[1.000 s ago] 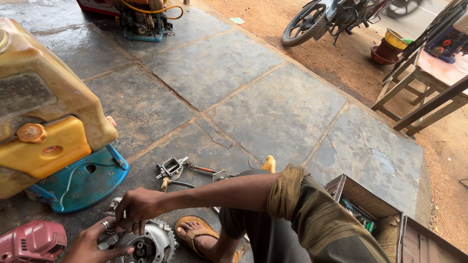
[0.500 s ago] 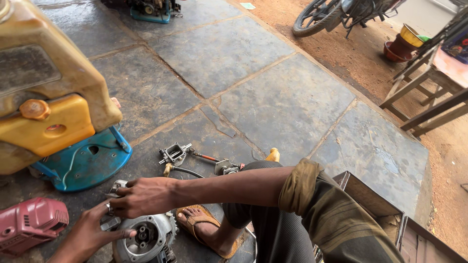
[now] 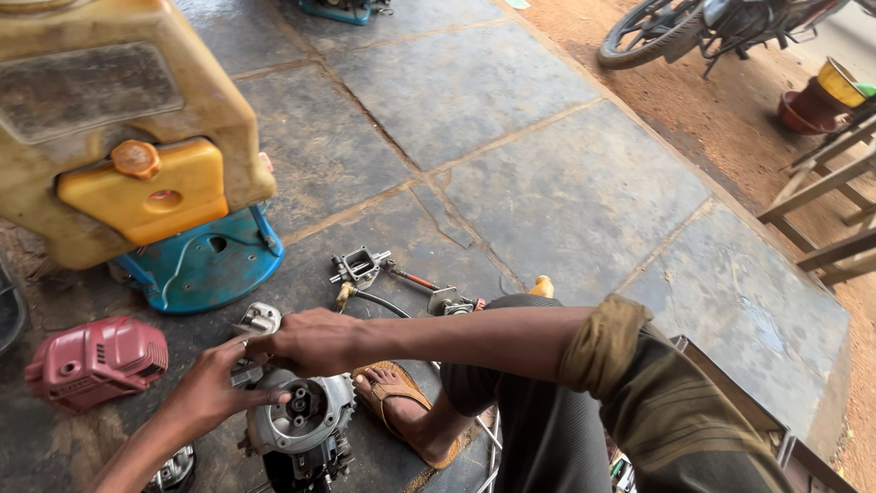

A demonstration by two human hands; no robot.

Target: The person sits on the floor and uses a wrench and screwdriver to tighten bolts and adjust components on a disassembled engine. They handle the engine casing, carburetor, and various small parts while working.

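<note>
A small grey metal engine (image 3: 301, 420) with a round finned face stands on the stone floor in front of me. My right hand (image 3: 315, 340) reaches across from the right and grips the engine's top. My left hand (image 3: 214, 388) comes up from the lower left and holds its left side, a finger resting on the round face. My sandalled foot (image 3: 401, 406) rests just right of the engine. Whether either hand also holds a small tool is hidden.
A yellow sprayer tank (image 3: 119, 128) on a blue base (image 3: 205, 269) stands at left. A pink engine cover (image 3: 96, 361) lies beside it. A carburettor part (image 3: 358, 267), a screwdriver (image 3: 415, 278) and small parts lie ahead. A motorbike (image 3: 693, 27), wooden bench legs (image 3: 821, 201) and a toolbox (image 3: 730, 383) are at right.
The view has tilted down and nearer to the engine. My right hand has stayed on the engine's top while my left hand has come up onto its side.
</note>
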